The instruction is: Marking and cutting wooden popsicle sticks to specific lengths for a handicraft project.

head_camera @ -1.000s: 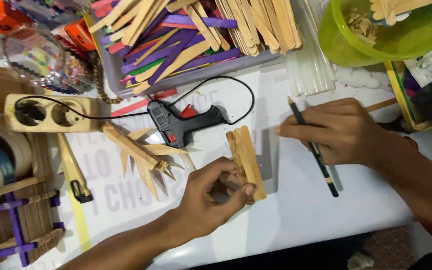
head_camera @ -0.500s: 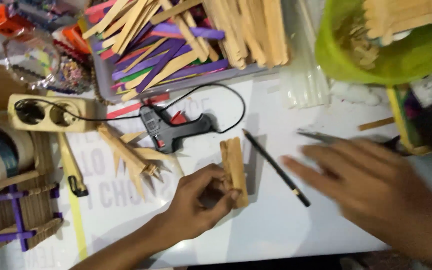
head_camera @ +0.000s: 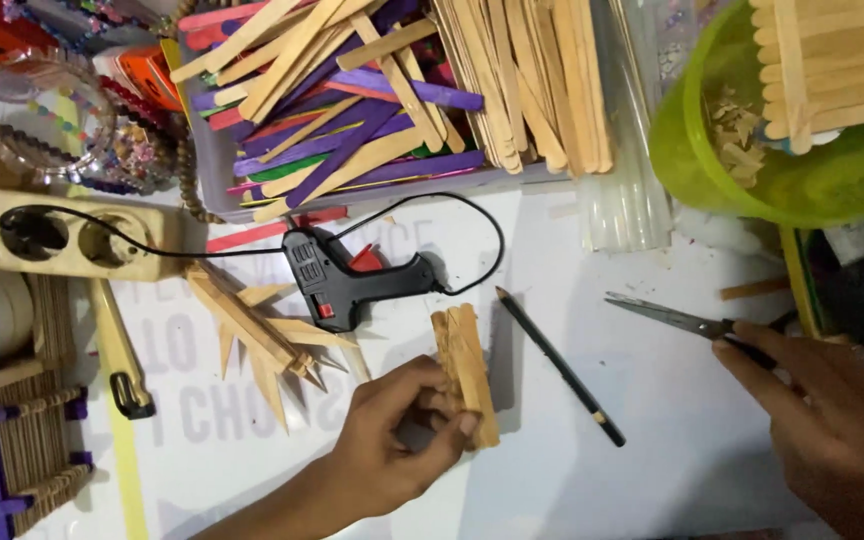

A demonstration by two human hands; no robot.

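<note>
Our left hand (head_camera: 392, 440) pinches a small flat panel of pale wooden craft sticks (head_camera: 465, 372) glued side by side, held just above the white tabletop (head_camera: 572, 480). Our right hand (head_camera: 832, 420) closes its fingertips on the dark handles of the slim metal scissors (head_camera: 674, 318), blades pointing toward the panel. We should keep the panel steady and gripped by its lower end. A black pencil (head_camera: 559, 365) lies between our hands; a black plastic glue gun (head_camera: 347, 275) rests just beyond the left one.
</note>
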